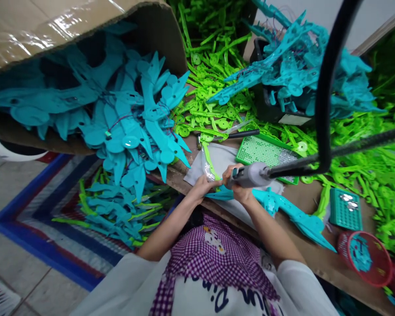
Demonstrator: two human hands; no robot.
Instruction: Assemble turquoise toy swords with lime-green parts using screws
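My right hand (239,189) is wrapped around a grey power screwdriver (253,174), whose back end joins a dark cord. Close beside it, my left hand (202,188) has its fingers closed on a long blue plastic part (278,202) that lies along the table's front edge and passes beneath my right wrist. A green plastic strip (209,161) with clear film around it reaches up from my left fingers. Under both hands is a pale grey cloth (222,154). The screwdriver's tip is hidden by my hands.
A tipped cardboard box (66,26) spills blue parts on the left. Loose green parts (213,105) cover the table's back. Around me are a green screw tray (261,151), a teal tray (345,213), a red basket (380,263) and a heaped black crate (273,112). A black hose (325,83) hangs at right.
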